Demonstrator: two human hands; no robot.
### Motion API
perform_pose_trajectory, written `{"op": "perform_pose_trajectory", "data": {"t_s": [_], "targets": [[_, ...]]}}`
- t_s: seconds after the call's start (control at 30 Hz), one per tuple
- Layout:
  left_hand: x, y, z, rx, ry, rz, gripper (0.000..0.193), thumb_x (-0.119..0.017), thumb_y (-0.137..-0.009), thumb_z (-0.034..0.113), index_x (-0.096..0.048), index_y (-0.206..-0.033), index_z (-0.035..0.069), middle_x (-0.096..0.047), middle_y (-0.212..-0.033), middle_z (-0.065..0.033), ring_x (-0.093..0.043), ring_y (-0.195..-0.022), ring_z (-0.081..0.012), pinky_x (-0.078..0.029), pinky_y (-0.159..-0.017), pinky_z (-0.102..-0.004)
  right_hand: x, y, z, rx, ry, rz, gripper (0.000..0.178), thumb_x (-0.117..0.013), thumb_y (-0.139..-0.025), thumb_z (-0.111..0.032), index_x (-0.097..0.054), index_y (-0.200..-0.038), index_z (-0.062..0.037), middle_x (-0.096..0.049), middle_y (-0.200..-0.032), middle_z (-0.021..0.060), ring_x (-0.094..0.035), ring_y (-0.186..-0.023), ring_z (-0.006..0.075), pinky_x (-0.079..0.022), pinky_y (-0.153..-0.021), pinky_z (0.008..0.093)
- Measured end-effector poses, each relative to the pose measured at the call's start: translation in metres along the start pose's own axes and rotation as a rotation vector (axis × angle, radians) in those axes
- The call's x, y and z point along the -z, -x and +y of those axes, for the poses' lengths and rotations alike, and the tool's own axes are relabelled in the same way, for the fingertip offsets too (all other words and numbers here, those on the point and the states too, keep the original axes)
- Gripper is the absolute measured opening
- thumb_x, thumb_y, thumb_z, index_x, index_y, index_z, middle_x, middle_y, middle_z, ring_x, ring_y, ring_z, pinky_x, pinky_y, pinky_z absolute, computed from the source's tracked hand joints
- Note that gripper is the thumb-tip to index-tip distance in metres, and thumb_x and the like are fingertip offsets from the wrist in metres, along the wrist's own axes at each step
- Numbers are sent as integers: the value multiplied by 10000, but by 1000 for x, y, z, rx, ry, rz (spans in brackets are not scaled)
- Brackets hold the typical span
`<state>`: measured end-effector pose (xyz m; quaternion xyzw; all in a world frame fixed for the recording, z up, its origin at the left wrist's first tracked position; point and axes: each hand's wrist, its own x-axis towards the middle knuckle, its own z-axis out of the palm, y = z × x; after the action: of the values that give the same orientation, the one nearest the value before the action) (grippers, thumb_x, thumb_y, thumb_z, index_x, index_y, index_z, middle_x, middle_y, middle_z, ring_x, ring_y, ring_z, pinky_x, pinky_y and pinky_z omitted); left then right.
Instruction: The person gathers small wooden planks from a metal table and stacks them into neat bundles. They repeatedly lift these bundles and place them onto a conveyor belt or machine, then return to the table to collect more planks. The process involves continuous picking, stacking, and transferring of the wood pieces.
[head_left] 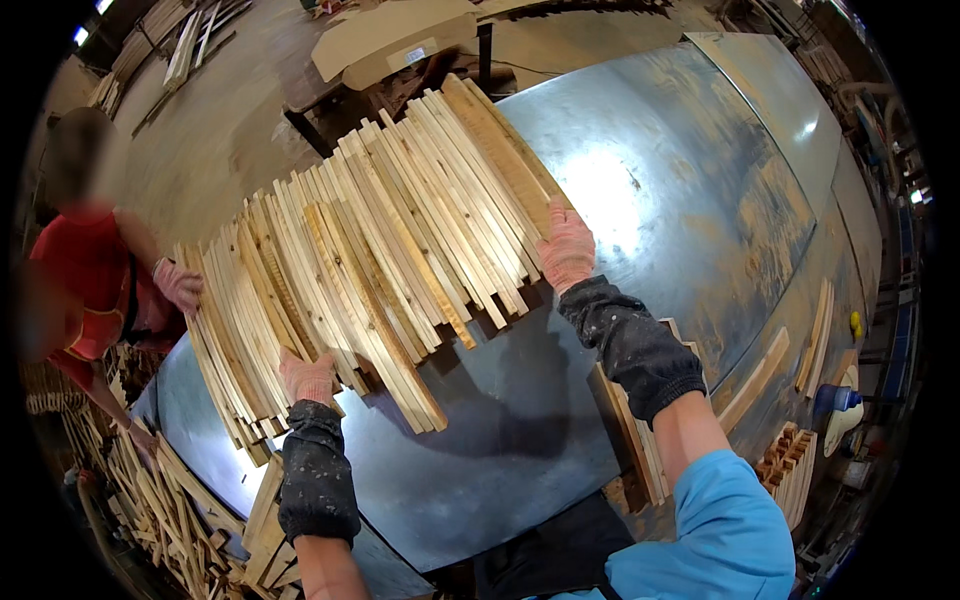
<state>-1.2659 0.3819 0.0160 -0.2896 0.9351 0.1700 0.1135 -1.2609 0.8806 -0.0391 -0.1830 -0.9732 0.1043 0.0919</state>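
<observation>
A wide row of pale wooden strips [385,225] lies side by side across the metal tabletop, their ends uneven. One short bundle of strips juts out toward me at the middle. My right hand [568,248], in a pinkish work glove, grips the row's right edge beside a wider board [497,150]. At the near ends, left of the jutting bundle, my left hand [308,378] is closed on some strips, its fingertips partly hidden among them. A co-worker's gloved hand [180,287] touches the row's left edge.
The shiny metal table [690,150] carries sawdust patches. Loose boards [755,380] lie at right, near a stack of notched wood pieces [788,460] and a blue-capped container [838,398]. Scrap wood [185,510] heaps at lower left. A co-worker in red [95,250] stands left; cardboard [395,45] lies beyond.
</observation>
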Motion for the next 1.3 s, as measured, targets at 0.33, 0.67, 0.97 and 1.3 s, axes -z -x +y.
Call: {"op": "perform_pose_trajectory", "data": {"t_s": [0.33,0.67,0.97,1.3], "targets": [[-22,-5,-56,-146,506,-153,965,-853,-860,168,-355,-1648,-78,-554,-1570,-268,-553,-1438,-365,-420,-1222,-381,18,7,-28,-77,-64,-196,363,-712,-951,-202,-652,-1295,-100,-666,-1227,181,-672,-1180,401,-568,-957,514],[-49,73,-102,-205,1024,-281,942,-829,-905,58,-318,-1692,-25,-608,-1483,-120,-640,-1221,-227,-527,-1067,-330,57,110,-68,-98,-610,-85,363,-706,-939,-210,-703,-1274,-69,-684,-1069,186,-700,-1016,400,-566,-878,495],[-31,111,-86,-53,1170,-431,852,-739,-954,-38,-356,-1707,75,-641,-1422,-73,-647,-1165,-184,-534,-1045,-327,64,211,-149,56,-684,-130,446,-739,-915,-173,-685,-1336,-38,-687,-1115,182,-698,-1024,397,-584,-866,473],[-43,118,-81,-106,1222,-542,887,-724,-946,-39,-322,-1724,103,-631,-1363,-57,-634,-1140,-182,-537,-1031,-331,8,238,-203,171,-380,-427,616,-678,-1010,-437,-594,-1465,-31,-641,-1251,170,-658,-1155,385,-577,-937,497]]}}
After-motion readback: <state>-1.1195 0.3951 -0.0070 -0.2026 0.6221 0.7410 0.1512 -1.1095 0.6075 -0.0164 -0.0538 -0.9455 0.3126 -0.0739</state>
